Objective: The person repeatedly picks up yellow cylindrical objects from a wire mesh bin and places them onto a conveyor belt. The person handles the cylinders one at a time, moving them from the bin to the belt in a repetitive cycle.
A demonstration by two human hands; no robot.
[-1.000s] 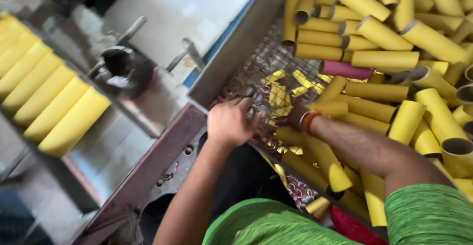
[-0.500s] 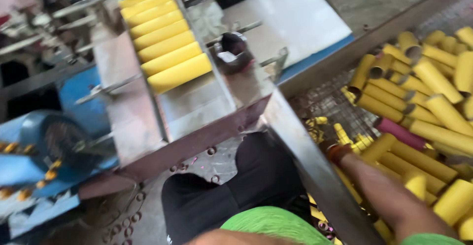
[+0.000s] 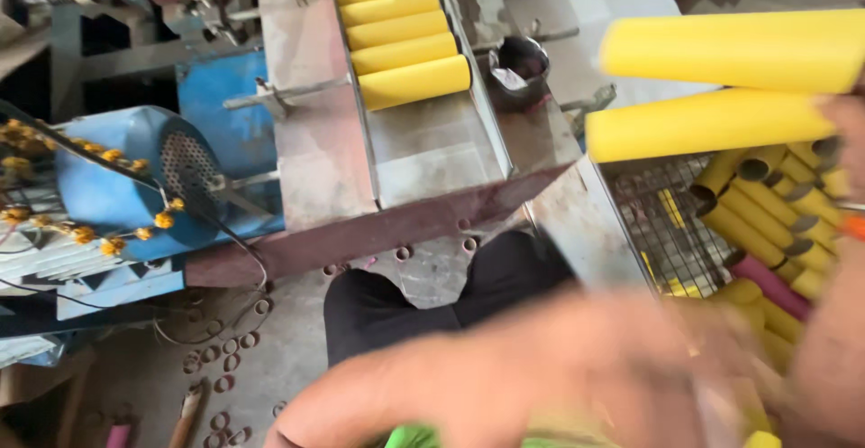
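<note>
At right edge: right hand (image 3: 842,141) grips two long yellow tubes (image 3: 721,87), held level above the wire-mesh bin (image 3: 653,218).
Left hand (image 3: 577,367) blurred at bottom; grip cannot be told. More smooth yellow tubes (image 3: 401,29) lie side by side in the steel chute (image 3: 423,146); blue motor (image 3: 135,178) at left.
</note>
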